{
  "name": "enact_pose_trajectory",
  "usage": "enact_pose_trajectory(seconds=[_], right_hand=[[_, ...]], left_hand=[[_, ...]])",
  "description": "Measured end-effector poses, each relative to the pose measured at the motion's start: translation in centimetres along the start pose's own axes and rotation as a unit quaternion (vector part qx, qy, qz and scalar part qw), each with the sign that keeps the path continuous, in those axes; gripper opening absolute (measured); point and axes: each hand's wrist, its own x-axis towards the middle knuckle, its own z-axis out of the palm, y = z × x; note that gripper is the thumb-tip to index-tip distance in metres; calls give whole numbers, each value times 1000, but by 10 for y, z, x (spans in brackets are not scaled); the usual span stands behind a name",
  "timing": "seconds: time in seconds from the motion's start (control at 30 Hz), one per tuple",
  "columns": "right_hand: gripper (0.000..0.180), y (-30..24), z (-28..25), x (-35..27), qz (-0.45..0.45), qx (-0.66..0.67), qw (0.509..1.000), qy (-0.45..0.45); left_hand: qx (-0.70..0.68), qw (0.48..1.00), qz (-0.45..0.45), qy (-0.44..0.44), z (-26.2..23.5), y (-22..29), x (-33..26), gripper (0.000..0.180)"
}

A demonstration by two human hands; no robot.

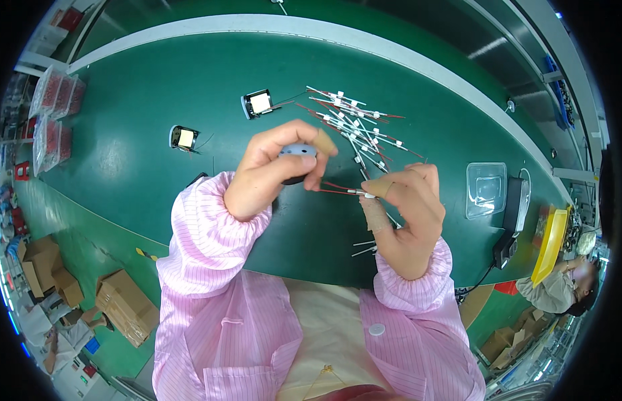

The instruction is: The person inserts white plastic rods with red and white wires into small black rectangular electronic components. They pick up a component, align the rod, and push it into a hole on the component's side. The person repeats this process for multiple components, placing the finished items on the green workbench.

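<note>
A small grey-and-black part (pixel 296 160) is gripped in the left hand (pixel 274 170) above the middle of the green table (pixel 144 113), while a red-and-white wire lead (pixel 347 191) is pinched between the right hand (pixel 404 214)'s fingertips and pointed toward it. The step in hand looks like joining lead to part; a steady, fine alignment seems called for, with the lead pile (pixel 354 123) lying toward the far edge.

On the desk (pixel 157 93), a pile of wires (pixel 354 123) is lying far and right of centre. Two small parts are sitting to its left: one (pixel 258 103) just beside the pile, the other (pixel 184 138) farther left and nearer. A tub (pixel 486 190) is sitting at the right, with bags (pixel 55 97) lying at the far left edge.
</note>
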Motion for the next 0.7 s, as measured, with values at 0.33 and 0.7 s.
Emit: enact_pose_trajectory(seconds=[0.33, 0.7], right_hand=[[22, 1, 5, -8, -83, -142, 986, -18], [21, 3, 12, -4, -98, -151, 984, -7]], left_hand=[[265, 957, 43, -109, 4, 4, -4, 5], [245, 965, 47, -83, 5, 4, -3, 4]])
